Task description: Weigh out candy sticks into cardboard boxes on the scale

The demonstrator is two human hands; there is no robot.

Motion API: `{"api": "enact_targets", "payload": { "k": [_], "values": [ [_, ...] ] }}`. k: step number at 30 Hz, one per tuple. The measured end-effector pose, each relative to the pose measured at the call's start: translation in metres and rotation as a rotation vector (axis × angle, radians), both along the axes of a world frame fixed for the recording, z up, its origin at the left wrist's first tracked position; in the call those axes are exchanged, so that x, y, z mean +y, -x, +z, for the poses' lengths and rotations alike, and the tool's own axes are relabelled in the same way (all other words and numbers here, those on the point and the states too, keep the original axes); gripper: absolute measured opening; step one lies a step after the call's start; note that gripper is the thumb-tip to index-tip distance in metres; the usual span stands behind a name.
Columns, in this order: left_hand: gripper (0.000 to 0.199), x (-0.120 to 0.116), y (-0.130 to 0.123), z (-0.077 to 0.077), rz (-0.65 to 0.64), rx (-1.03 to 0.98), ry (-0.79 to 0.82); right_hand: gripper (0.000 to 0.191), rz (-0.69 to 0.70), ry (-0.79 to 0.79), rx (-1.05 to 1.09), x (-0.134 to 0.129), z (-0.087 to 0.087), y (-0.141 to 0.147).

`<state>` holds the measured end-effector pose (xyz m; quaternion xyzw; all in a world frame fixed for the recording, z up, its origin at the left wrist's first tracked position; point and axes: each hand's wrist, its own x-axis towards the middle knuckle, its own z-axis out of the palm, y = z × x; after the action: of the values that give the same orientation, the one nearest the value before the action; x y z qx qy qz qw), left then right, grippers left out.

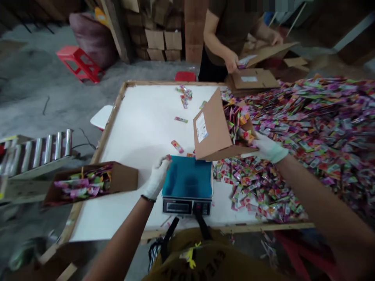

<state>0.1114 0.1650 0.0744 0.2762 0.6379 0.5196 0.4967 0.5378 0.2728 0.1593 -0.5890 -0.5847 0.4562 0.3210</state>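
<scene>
My right hand [268, 148], in a pale glove, grips the lower right side of an open cardboard box [212, 128]. That box is tilted, full of colourful packets [237, 121], with its lower edge over the back right of the scale. The scale [187, 177] has a blue-green plate and a display on its front. My left hand [156, 177], also gloved, is at the scale's left edge with its fingers curled together; whether anything small is in them is unclear. A second box [125, 177] holding packets lies at the table's left edge.
A large heap of packets [322, 136] covers the right side of the white table [140, 117]. A few loose packets lie beyond the scale. Another person's hand [231, 62] is near folded cardboard [254, 80] at the back. A roller conveyor [38, 154] stands left; a red stool [79, 62] is behind.
</scene>
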Motion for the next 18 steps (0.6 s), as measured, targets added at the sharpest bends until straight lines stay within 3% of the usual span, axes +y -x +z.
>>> {"api": "enact_targets", "payload": {
  "k": [3, 6, 8, 12, 15, 18],
  "values": [
    [0.051, -0.012, -0.003, -0.002, 0.045, -0.024, 0.024, 0.065, 0.142, 0.115, 0.074, -0.012, 0.024, -0.007],
    [0.053, -0.032, 0.001, -0.002, 0.117, -0.063, 0.029, 0.063, 0.387, 0.076, 0.004, -0.011, 0.037, 0.013],
    [0.053, -0.043, 0.005, -0.002, 0.166, -0.104, -0.015, 0.057, 0.539, 0.045, -0.083, -0.008, 0.032, 0.042],
    [0.051, -0.058, 0.016, -0.003, 0.316, -0.164, -0.084, 0.053, 0.79, 0.035, -0.258, -0.004, 0.003, 0.116],
    [0.053, -0.077, 0.027, -0.001, 0.39, -0.176, -0.05, 0.047, 0.829, 0.019, -0.335, -0.006, -0.008, 0.157],
    [0.057, -0.101, 0.035, 0.006, 0.381, -0.214, 0.01, 0.042, 0.843, 0.032, -0.315, -0.01, -0.005, 0.165]
  ]
}}
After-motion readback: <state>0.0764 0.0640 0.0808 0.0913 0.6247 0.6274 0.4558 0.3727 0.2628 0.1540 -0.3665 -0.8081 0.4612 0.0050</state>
